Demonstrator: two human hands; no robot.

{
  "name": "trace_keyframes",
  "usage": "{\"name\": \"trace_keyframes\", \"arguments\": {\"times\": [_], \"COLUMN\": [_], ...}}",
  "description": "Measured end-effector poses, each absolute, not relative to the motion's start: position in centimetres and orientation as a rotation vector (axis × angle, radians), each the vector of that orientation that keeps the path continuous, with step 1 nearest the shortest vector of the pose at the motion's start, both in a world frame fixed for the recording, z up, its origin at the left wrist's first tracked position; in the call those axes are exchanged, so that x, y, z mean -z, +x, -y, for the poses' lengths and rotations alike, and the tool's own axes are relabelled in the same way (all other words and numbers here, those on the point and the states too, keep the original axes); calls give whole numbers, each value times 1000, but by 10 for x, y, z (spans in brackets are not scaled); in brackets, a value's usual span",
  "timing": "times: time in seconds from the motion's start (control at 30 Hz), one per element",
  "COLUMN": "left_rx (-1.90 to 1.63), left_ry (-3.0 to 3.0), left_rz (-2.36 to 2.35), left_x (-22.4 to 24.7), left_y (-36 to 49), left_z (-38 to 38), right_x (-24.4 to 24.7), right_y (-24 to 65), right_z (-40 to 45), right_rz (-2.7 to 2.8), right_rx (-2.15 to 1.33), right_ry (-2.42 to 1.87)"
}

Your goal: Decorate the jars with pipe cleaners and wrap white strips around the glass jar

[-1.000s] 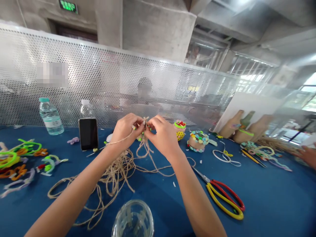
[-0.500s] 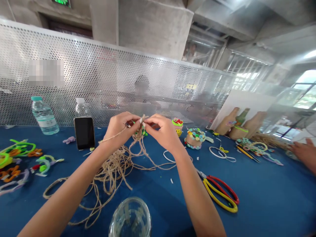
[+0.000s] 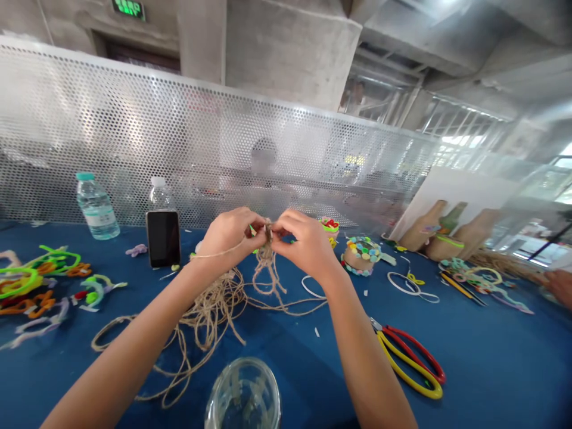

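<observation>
My left hand [image 3: 233,232] and my right hand [image 3: 306,241] meet above the table, both pinching a knotted bunch of jute twine [image 3: 267,253] between their fingertips. One strand runs across the back of my left hand. Loops and ends of the twine dangle below the fingers. A loose heap of jute twine [image 3: 218,304] lies on the table beneath my left forearm. Close in front of me stands a clear glass jar [image 3: 243,393]. Scissors [image 3: 411,360] with one red and one yellow handle lie right of my right forearm.
On the blue table [image 3: 313,369], pipe cleaners [image 3: 40,280] lie at left. A phone [image 3: 163,238] leans near a water bottle [image 3: 96,208]. A decorated jar [image 3: 360,256] and twine-wrapped bottles [image 3: 424,226] stand at right. Another person's hand [image 3: 558,286] shows at the right edge.
The view has shifted slightly left, so everything appears further right. Both hands keep their pinch on the twine, and the bunch now hangs more visibly below the fingertips.
</observation>
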State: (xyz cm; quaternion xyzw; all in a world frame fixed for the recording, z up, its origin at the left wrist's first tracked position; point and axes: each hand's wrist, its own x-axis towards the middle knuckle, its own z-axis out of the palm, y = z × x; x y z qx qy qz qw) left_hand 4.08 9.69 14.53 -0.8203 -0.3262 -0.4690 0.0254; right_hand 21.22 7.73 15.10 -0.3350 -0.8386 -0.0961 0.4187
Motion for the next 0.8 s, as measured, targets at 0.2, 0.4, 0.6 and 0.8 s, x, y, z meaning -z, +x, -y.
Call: {"name": "trace_keyframes", "arguments": {"times": [0.2, 0.4, 0.6, 0.8], "left_rx": [2508, 2444, 2015, 1754], "left_ry": [-2795, -2703, -2520, -2194], "left_rz": [1379, 1162, 1067, 996], "left_x": [-145, -146, -143, -131], "left_y": [49, 50, 49, 54], "left_z": [-100, -95, -90, -96], "right_x": [-154, -158, -153, -150], "right_y": [213, 219, 214, 209], "right_z": [-76, -75, -76, -78], "right_rz": [1911, 1828, 1904, 1955], "right_rx": [65, -383, 67, 645], "right_ry": [-664, -748, -734, -876]}}
